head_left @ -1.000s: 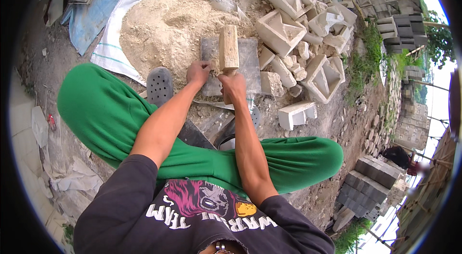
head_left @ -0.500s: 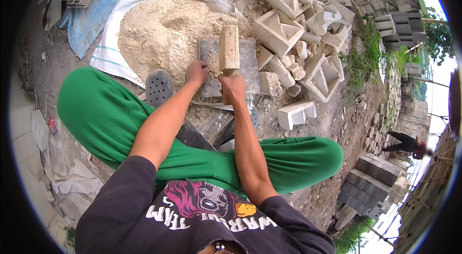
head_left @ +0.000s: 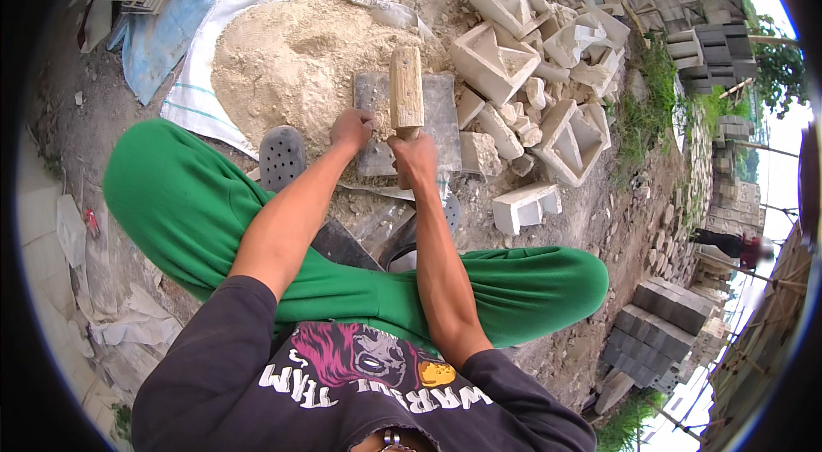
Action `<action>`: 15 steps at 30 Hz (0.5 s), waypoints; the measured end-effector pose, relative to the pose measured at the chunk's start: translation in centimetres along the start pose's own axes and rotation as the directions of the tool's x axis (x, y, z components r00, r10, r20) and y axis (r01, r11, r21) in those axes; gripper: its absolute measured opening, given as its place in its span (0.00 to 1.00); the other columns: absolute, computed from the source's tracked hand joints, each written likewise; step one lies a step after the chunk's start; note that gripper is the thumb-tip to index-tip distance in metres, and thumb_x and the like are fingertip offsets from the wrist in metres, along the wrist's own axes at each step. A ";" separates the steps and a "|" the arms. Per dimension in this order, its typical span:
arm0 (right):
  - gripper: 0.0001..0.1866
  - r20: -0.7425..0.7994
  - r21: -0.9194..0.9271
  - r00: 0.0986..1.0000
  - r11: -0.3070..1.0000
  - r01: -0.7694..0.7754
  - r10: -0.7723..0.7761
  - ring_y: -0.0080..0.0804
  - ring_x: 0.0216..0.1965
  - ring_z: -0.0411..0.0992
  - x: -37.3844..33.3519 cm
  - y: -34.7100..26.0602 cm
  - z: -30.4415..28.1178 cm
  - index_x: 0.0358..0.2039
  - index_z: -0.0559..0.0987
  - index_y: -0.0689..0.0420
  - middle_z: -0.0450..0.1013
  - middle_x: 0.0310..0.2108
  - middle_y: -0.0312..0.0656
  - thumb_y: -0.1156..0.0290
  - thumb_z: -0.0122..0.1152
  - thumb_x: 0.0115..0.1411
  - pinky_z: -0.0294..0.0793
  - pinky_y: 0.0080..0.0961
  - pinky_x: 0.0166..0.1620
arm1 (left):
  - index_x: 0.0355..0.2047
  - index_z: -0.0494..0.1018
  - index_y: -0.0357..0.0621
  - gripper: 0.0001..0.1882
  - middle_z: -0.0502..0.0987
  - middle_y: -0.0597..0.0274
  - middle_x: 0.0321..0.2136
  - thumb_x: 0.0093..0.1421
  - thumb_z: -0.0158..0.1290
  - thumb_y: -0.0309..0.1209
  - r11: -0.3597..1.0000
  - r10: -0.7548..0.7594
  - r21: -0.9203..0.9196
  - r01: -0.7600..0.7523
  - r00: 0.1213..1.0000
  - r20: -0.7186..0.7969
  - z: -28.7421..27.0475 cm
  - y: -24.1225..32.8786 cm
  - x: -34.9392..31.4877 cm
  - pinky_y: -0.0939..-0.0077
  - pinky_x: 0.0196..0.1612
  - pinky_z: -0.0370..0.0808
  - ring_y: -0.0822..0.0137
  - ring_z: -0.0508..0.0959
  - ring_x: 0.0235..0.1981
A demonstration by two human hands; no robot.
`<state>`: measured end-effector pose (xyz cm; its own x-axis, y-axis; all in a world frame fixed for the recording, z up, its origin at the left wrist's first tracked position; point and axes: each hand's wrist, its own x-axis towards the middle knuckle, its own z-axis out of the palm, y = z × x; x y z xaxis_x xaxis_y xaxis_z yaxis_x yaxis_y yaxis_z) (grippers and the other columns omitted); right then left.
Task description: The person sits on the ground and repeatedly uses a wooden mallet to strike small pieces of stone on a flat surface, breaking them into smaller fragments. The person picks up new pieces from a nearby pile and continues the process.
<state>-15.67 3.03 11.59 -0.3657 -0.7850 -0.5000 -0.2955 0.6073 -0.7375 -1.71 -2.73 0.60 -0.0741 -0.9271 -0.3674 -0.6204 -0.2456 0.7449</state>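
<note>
My right hand (head_left: 414,156) is closed round the handle of a wooden mallet (head_left: 406,91). The mallet's block-shaped, worn head is over a flat grey slab (head_left: 440,101); whether it touches the slab, I cannot tell. At the slab's left edge my left hand (head_left: 351,128) is curled closed, and anything inside its fingers is hidden. Beyond both hands, pale crushed rubble (head_left: 282,50) is heaped on a white woven sack (head_left: 190,88), and some crumbs lie around the slab.
Broken pale hollow blocks (head_left: 497,58) and chunks are piled right of the slab. A loose block piece (head_left: 527,205) lies nearer. Blue sheeting (head_left: 158,45) is at the far left. Grey blocks (head_left: 655,328) are stacked at right, and another person (head_left: 736,248) is in the distance.
Both hands and the mallet stay in nearly the same place over the slab. The distant person has shifted slightly to the right.
</note>
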 end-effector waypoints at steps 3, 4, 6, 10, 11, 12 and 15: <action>0.13 -0.148 -0.030 0.980 0.991 0.130 -0.133 0.30 0.17 0.76 0.3 -0.1 0.0 0.25 0.81 0.64 0.76 0.16 0.42 0.65 0.66 0.49 0.75 0.30 0.24 | 0.41 0.84 0.49 0.13 0.84 0.52 0.38 0.57 0.60 0.36 0.994 0.085 -0.068 -0.085 0.996 0.008 0.3 -0.3 -0.1 0.65 0.44 0.77 0.54 0.83 0.40; 0.13 -0.164 -0.031 0.973 0.986 0.161 -0.164 0.31 0.18 0.76 0.4 0.0 0.3 0.24 0.81 0.64 0.76 0.16 0.43 0.65 0.65 0.49 0.75 0.31 0.25 | 0.41 0.84 0.50 0.12 0.84 0.53 0.38 0.57 0.60 0.36 0.993 0.096 -0.076 -0.095 0.995 0.009 0.3 -0.4 -0.1 0.65 0.44 0.77 0.54 0.84 0.40; 0.16 -0.177 -0.113 0.960 0.973 0.201 -0.218 0.35 0.19 0.78 0.2 0.3 1.1 0.24 0.80 0.67 0.76 0.16 0.45 0.63 0.66 0.49 0.76 0.33 0.26 | 0.41 0.84 0.53 0.12 0.84 0.54 0.38 0.58 0.59 0.37 0.997 0.063 -0.034 -0.063 0.998 0.009 0.2 -0.7 0.0 0.64 0.44 0.77 0.55 0.83 0.40; 0.20 -0.064 -0.245 0.998 0.969 -0.030 0.015 0.37 0.19 0.78 2.9 6.7 3.2 0.22 0.79 0.70 0.76 0.16 0.48 0.61 0.68 0.49 0.77 0.34 0.24 | 0.43 0.84 0.60 0.12 0.84 0.57 0.39 0.58 0.59 0.39 0.999 -0.028 0.033 0.026 0.998 0.049 0.4 1.1 -0.3 0.62 0.44 0.78 0.55 0.83 0.40; 0.19 -0.054 -0.202 0.997 0.978 -0.057 0.046 0.36 0.19 0.78 3.3 7.4 2.6 0.22 0.79 0.69 0.76 0.16 0.47 0.62 0.68 0.49 0.77 0.33 0.24 | 0.43 0.84 0.60 0.12 0.84 0.57 0.39 0.58 0.60 0.39 0.999 -0.047 0.017 0.046 0.997 0.063 0.3 1.5 -0.4 0.62 0.44 0.78 0.56 0.83 0.40; 0.18 -0.010 -0.175 0.998 0.982 -0.066 0.066 0.35 0.18 0.78 2.6 5.3 1.8 0.22 0.79 0.68 0.76 0.16 0.46 0.62 0.68 0.49 0.77 0.33 0.24 | 0.44 0.83 0.61 0.13 0.84 0.57 0.40 0.58 0.60 0.41 0.997 -0.072 0.011 0.072 0.996 0.059 0.2 0.4 0.0 0.61 0.44 0.78 0.55 0.83 0.41; 0.14 -0.041 0.043 0.999 0.999 -0.024 0.025 0.31 0.17 0.76 0.2 1.6 1.1 0.22 0.80 0.65 0.74 0.16 0.42 0.64 0.67 0.51 0.75 0.30 0.22 | 0.43 0.84 0.61 0.13 0.84 0.57 0.39 0.58 0.61 0.42 0.994 -0.059 0.095 0.060 0.998 -0.010 1.0 -1.0 0.5 0.61 0.44 0.78 0.54 0.83 0.40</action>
<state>-15.27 3.74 9.84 -0.4090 -0.7637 -0.4996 -0.2487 0.6200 -0.7441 -1.94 -2.63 -0.88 -0.0295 -0.9137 -0.4054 -0.6948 -0.2728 0.6654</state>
